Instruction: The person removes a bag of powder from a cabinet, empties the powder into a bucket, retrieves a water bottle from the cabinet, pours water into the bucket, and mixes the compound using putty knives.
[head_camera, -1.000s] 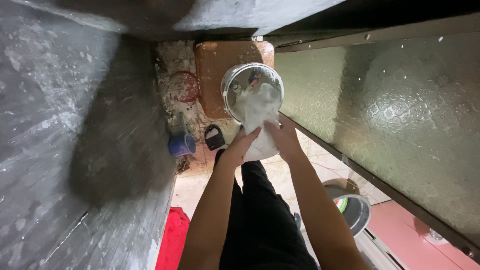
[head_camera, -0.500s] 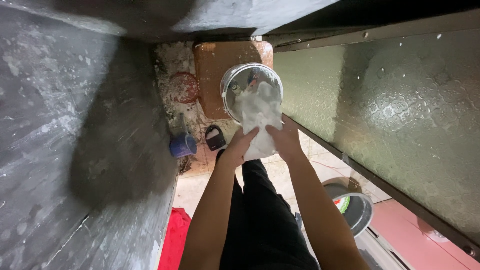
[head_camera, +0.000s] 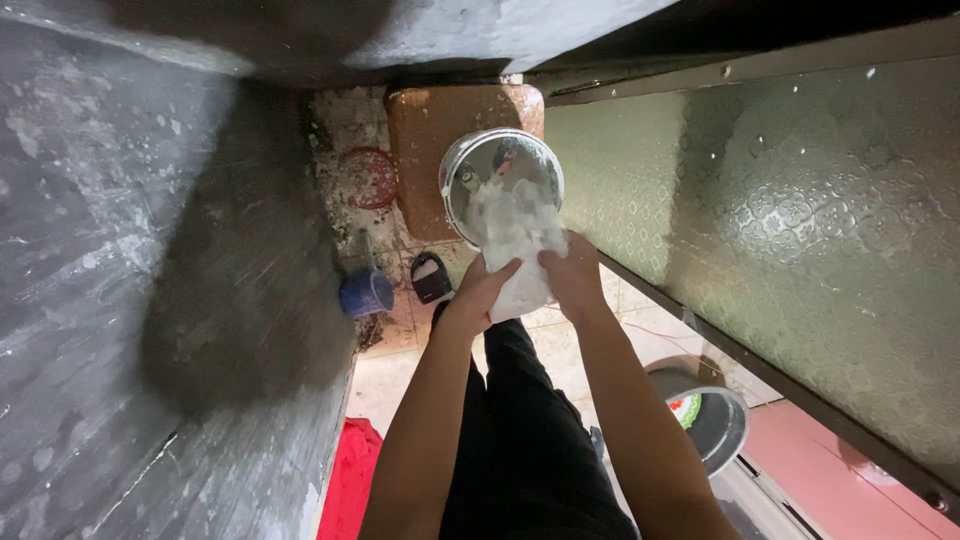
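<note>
Looking straight down here, so going left to right: a big grey wall (head_camera: 150, 280) fills the whole 9 o'clock side, splotchy and scuffed. At its foot there's a red cloth (head_camera: 350, 485) down at 7 o'clock, then a small blue cup (head_camera: 366, 292) and a dark little container (head_camera: 431, 277) just beside it, with a round reddish drain cover (head_camera: 367, 178) further up toward 11 o'clock. Dead centre, near 12, a white bucket (head_camera: 500, 180) sits on a brown stool (head_camera: 425, 150), and a white cloth (head_camera: 515, 245) hangs out of it over the near rim. Left hand (head_camera: 480, 292) is clamped on the cloth's lower left edge, fingers curled around it; right hand (head_camera: 572, 280) is pinching the right edge, thumb on top, so both hands have a firm grab and nothing's spread open. The cloth is half in, half out: top part down inside the bucket, bottom part bunched between the hands just below the rim. My read is the washing or wringing is somewhere mid-way, since the cloth looks wet and clumped but isn't out of the bucket or laid anywhere yet. Over at 3 o'clock it's a patterned glass door (head_camera: 800, 250), and a metal bowl (head_camera: 715, 420) sits on the floor around 5.
</note>
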